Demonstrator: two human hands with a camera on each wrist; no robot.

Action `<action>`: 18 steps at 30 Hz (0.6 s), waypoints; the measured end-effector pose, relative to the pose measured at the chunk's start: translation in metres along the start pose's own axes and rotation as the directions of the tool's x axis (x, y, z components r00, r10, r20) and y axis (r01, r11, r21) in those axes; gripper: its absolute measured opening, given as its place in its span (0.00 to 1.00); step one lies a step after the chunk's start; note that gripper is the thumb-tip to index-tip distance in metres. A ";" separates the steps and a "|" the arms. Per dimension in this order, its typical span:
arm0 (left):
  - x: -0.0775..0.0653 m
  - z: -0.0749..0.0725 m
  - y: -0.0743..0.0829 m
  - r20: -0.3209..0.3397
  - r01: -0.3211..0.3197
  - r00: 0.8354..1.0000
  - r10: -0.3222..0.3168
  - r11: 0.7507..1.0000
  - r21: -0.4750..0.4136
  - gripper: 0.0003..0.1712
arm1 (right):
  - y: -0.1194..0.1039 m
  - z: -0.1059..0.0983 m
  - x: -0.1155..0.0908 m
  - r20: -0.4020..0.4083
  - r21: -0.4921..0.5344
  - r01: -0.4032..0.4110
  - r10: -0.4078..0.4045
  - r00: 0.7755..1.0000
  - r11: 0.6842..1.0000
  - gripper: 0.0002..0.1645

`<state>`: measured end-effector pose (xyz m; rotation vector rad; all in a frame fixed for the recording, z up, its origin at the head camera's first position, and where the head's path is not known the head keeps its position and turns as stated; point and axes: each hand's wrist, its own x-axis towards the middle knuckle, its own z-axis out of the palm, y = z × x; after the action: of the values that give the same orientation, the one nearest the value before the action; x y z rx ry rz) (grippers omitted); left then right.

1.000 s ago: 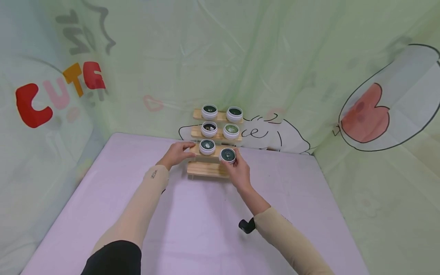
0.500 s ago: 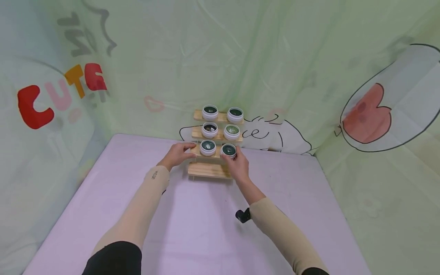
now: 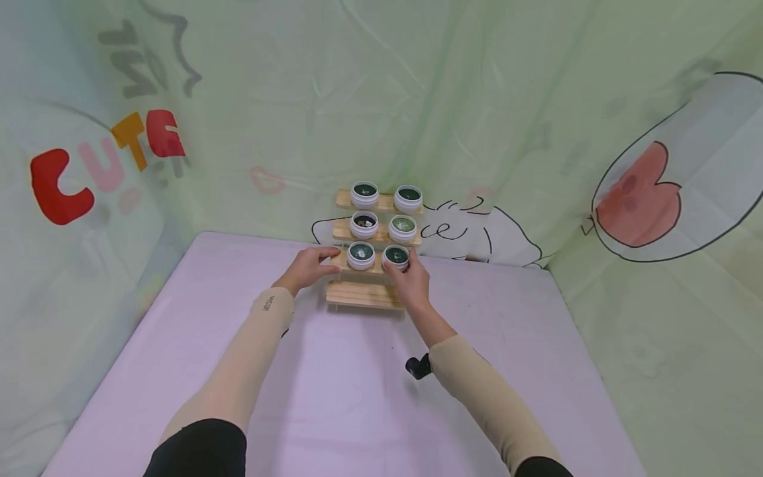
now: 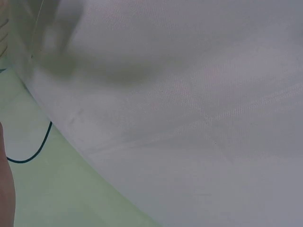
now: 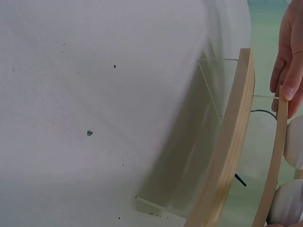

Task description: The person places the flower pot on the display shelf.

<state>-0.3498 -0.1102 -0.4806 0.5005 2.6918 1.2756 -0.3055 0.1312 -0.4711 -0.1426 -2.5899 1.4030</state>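
A stepped wooden display rack (image 3: 365, 295) stands against the back wall, its boards on clear supports. My left hand (image 3: 308, 266) grips the left end of the second board from the bottom; in the right wrist view the thumb of that left hand (image 5: 294, 71) lies on the board's edge. On the right of the same board, my right hand (image 3: 412, 285) pinches a small round white jar (image 3: 396, 255) with a dark green top. Beside it on the left sits a similar jar (image 3: 360, 254). The left wrist view shows mostly tablecloth.
Two jars stand on each upper board, among them a light green one (image 3: 403, 226) and a dark one (image 3: 364, 223). A pale lilac cloth (image 3: 346, 397) covers the table. Green printed sheeting (image 3: 268, 119) hangs behind and at the sides.
My right hand has brought the jar up and back onto the second board from the bottom, level with its neighbour. The left hand has kept its grip on the rack.
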 end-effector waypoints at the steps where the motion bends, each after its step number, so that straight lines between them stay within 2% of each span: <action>1: 0.000 0.000 -0.001 -0.002 0.001 1.000 -0.001 1.000 0.000 0.32 | 0.000 0.000 0.000 -0.001 -0.002 0.003 -0.003 1.000 1.000 0.42; 8: 0.002 0.000 -0.005 -0.010 -0.009 1.000 0.009 1.000 0.003 0.32 | 0.000 0.003 0.001 -0.011 -0.025 0.022 -0.022 1.000 0.999 0.45; 13: 0.001 0.000 -0.005 -0.004 0.000 1.000 0.000 1.000 -0.002 0.32 | 0.000 0.004 0.001 -0.021 -0.027 0.028 -0.028 0.999 0.999 0.45; 18: -0.001 -0.001 -0.005 -0.013 -0.019 1.000 0.019 1.000 0.001 0.32 | 0.000 0.007 0.003 -0.015 -0.019 0.025 -0.025 1.000 1.000 0.44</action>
<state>-0.3504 -0.1143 -0.4835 0.5213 2.7042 1.2869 -0.3095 0.1262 -0.4745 -0.1229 -2.5837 1.3647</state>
